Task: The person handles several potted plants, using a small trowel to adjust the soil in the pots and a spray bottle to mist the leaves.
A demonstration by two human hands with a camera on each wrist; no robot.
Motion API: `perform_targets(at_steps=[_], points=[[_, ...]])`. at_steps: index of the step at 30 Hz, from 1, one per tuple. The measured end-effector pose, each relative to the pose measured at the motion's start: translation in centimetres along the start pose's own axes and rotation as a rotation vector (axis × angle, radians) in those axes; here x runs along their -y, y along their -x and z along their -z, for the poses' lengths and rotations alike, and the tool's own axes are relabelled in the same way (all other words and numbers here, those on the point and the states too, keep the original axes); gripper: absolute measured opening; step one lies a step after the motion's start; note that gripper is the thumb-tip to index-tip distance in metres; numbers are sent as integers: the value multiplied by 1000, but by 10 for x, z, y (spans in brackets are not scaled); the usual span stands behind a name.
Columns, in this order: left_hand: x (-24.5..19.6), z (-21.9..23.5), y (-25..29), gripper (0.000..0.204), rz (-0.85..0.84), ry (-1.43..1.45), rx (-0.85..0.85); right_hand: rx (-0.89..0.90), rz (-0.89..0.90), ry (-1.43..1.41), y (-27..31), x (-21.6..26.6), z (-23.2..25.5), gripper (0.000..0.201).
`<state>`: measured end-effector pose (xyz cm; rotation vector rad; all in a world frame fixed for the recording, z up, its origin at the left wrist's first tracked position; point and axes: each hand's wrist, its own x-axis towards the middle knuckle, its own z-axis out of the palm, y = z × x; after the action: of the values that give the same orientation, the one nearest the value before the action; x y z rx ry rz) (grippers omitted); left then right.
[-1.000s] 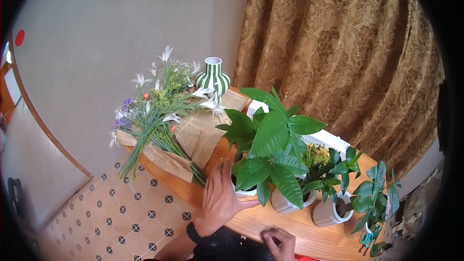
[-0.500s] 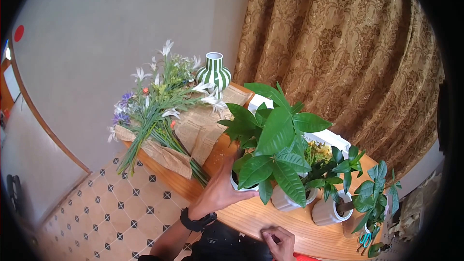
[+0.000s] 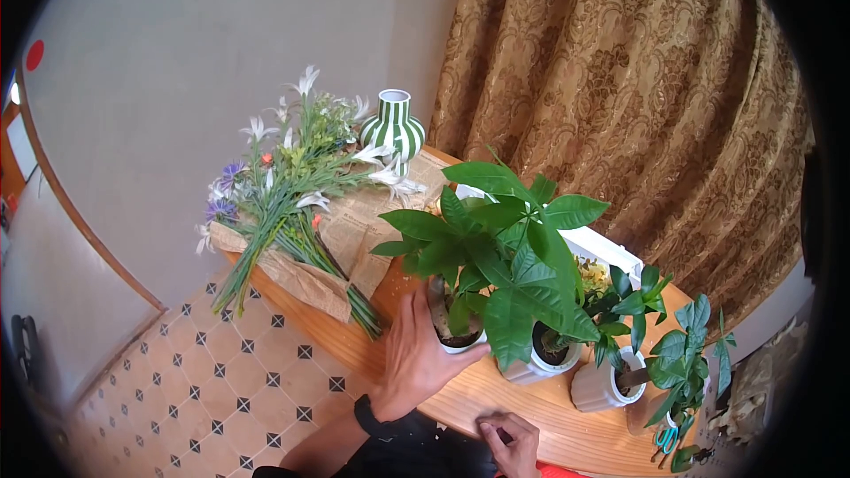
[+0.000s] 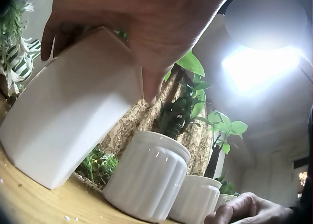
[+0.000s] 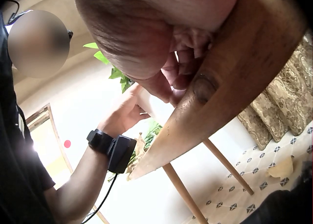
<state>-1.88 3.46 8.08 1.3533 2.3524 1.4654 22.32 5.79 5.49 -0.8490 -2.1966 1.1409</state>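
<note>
My left hand (image 3: 416, 345) grips a white angular flowerpot (image 4: 73, 111) near its rim, thumb on one side and fingers on the other. In the left wrist view the pot leans, its lower edge close to the tabletop. A broad-leaved green plant (image 3: 421, 224) grows from it, with the stem and soil showing in the head view. Beside it stands a white ribbed pot (image 4: 149, 177), followed by another ribbed pot (image 3: 602, 389) with a smaller plant. My right hand (image 3: 513, 443) rests at the table's front edge, fingers loosely curled, with nothing in it.
Cut flowers (image 3: 292, 186) lie on brown printed paper (image 3: 354, 217) at the left of the wooden table (image 3: 478, 407). Behind them is a green-and-white striped vase (image 3: 393, 128). Blue-handled scissors (image 3: 668, 438) and another leafy plant (image 3: 682, 345) are at the right end. A patterned curtain (image 3: 620, 80) hangs behind.
The potted plant in my left hand has turned, its leaves shifting so that stem and soil now show. My left wrist has shifted slightly right and down. The right hand stays put.
</note>
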Motion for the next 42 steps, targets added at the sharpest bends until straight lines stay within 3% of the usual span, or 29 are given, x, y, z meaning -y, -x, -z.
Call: perform_targets(at_steps=[22, 33, 37, 40, 42], points=[[0, -5, 3, 123, -111, -66, -101, -4, 0, -6, 1, -5, -2, 12], [0, -6, 3, 123, -69, -72, -66, -14, -12, -26, 2, -4, -1, 12], [10, 1, -2, 125, -141, -122, 7, -43, 15, -31, 4, 0, 0, 11], [22, 11, -12, 107, -241, 25, 90, -47, 39, -15, 4, 2, 2, 11], [12, 29, -25, 81, -411, 148, 321, -40, 59, -32, 4, 1, 6, 12]])
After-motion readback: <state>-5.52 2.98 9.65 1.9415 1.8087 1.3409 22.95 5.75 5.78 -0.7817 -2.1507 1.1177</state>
